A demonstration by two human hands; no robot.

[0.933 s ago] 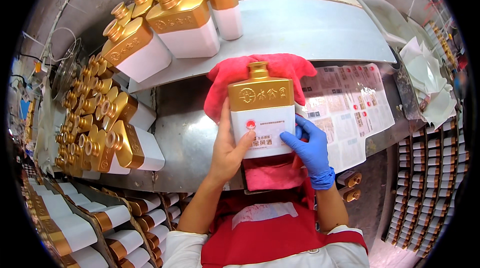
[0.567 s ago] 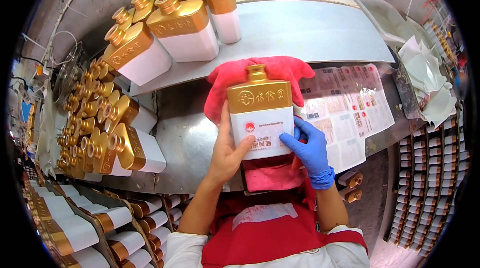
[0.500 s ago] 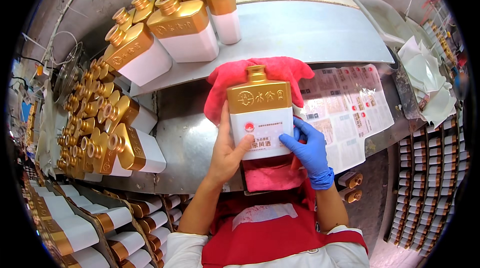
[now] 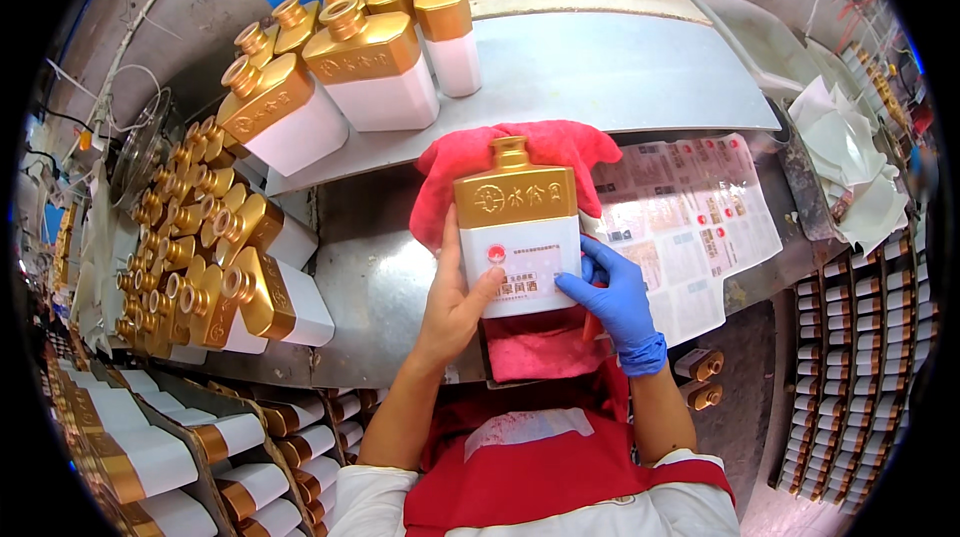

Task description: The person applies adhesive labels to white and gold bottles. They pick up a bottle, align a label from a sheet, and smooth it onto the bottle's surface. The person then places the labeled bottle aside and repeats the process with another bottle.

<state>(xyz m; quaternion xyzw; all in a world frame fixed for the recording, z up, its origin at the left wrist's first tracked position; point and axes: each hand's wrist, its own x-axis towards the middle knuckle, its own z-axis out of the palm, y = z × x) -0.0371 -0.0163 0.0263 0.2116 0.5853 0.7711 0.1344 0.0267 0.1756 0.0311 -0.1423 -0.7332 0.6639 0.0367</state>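
Observation:
A flat-sided bottle (image 4: 540, 245), white below with a gold shoulder and neck, is held upright in the picture between my two hands. Bare fingers of my left hand (image 4: 455, 302) wrap its left side, the thumb pressed on the front near the printed label. My right hand (image 4: 618, 302), in a blue glove, grips the lower right edge with its thumb on the face. Something slim and red shows beside the gloved fingers; its kind is hidden. Under the bottle lies a pink-red cloth (image 4: 540, 357), which also bunches up behind it.
Several similar bottles (image 4: 365, 87) stand on a pale raised board (image 4: 620, 67). More crowd the metal table's left side (image 4: 260, 287). A printed label sheet (image 4: 690, 227) lies right of the cloth, with crumpled white paper (image 4: 840, 157) beyond. Bottle racks (image 4: 850, 367) stand low at right.
Both hands keep the same hold on the bottle. The surroundings have shifted slightly in the view, with the bottles on the board now a little lower.

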